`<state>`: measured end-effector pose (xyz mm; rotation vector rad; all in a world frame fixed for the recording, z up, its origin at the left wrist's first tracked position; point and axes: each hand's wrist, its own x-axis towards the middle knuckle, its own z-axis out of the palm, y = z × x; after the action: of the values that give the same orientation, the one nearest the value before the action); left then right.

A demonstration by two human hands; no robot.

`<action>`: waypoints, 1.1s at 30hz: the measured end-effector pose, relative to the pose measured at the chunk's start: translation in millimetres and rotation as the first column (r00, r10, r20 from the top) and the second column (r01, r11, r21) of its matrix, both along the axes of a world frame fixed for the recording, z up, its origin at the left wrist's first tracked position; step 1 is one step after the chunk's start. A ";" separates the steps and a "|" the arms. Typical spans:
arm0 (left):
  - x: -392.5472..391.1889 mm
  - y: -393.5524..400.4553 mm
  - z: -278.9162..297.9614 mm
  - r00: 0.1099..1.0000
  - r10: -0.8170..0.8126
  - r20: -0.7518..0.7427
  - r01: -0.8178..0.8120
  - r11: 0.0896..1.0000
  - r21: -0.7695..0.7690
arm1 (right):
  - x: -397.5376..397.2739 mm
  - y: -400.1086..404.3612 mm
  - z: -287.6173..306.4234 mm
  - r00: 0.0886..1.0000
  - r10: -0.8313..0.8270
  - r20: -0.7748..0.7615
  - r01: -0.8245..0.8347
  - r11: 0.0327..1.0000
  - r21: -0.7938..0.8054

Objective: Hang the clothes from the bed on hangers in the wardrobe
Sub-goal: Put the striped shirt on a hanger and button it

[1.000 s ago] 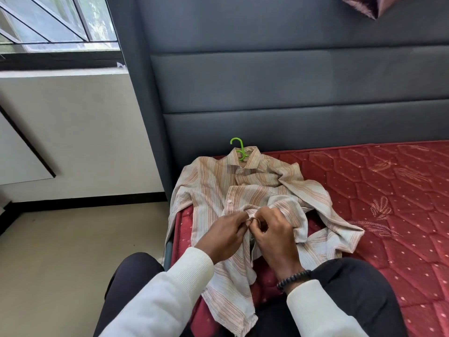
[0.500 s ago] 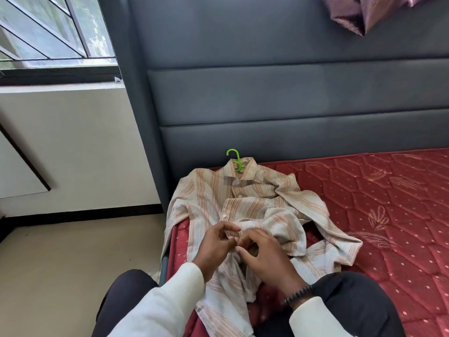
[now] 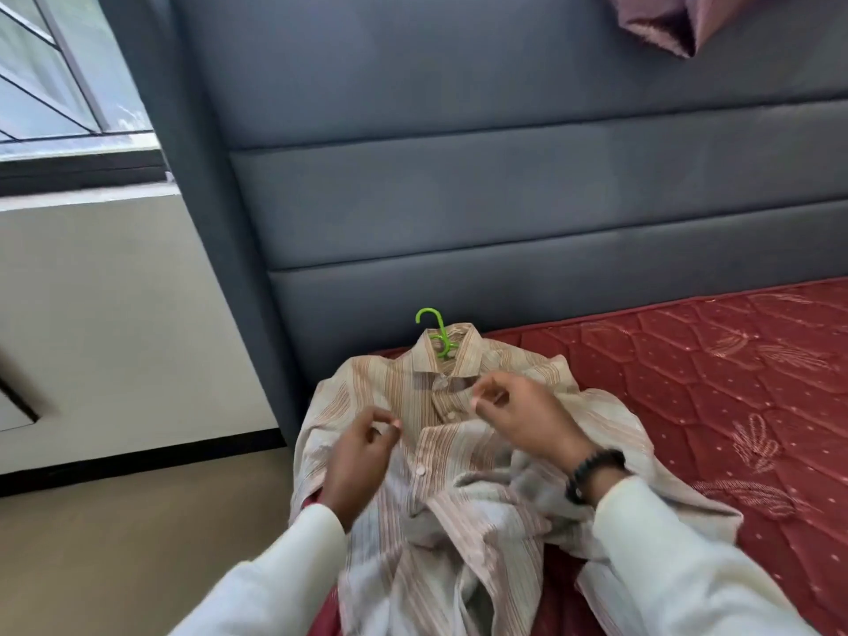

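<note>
— What lies on the bed?
— A beige striped shirt (image 3: 463, 456), front up, rumpled, collar toward the headboard.
— And the hanger (image 3: 437, 332)?
— Green; its hook pokes out of the collar.

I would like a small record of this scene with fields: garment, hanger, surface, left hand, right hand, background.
garment: striped beige long-sleeved shirt, lying front up, rumpled at the lower part
hanger: green plastic hanger, its hook sticking out of the collar
surface: red quilted mattress
left hand: over the shirt's left chest, fingers curled, whether it holds cloth is unclear
right hand: near the collar and placket, fingers curled, grip unclear
background: grey padded headboard; window at upper left
</note>
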<state>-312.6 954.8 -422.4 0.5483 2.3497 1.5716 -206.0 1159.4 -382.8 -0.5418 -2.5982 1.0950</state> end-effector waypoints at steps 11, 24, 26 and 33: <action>-214.2 126.5 -43.8 0.886 -0.341 -0.315 0.073 0.772 -0.631 | -175.9 148.6 -55.5 0.866 -0.054 0.497 -0.168 0.905 0.391; -174.1 80.2 -7.5 0.821 -0.497 -0.281 0.299 0.794 -0.530 | -100.5 117.0 -7.1 0.999 -0.033 0.019 0.020 0.874 0.486; -169.9 65.8 29.1 0.847 -0.422 -0.322 0.241 0.846 -0.476 | -82.7 109.9 31.5 0.992 -0.073 -0.101 0.115 0.854 0.507; -138.6 10.1 201.9 0.770 -0.289 -0.569 0.125 0.943 -0.309 | -27.5 72.4 207.5 0.938 -0.070 -0.338 0.275 0.744 0.609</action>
<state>-451.2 964.8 -220.4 1.3751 2.7452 1.0610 -233.5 1231.8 -175.3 -0.3971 -2.3737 0.1396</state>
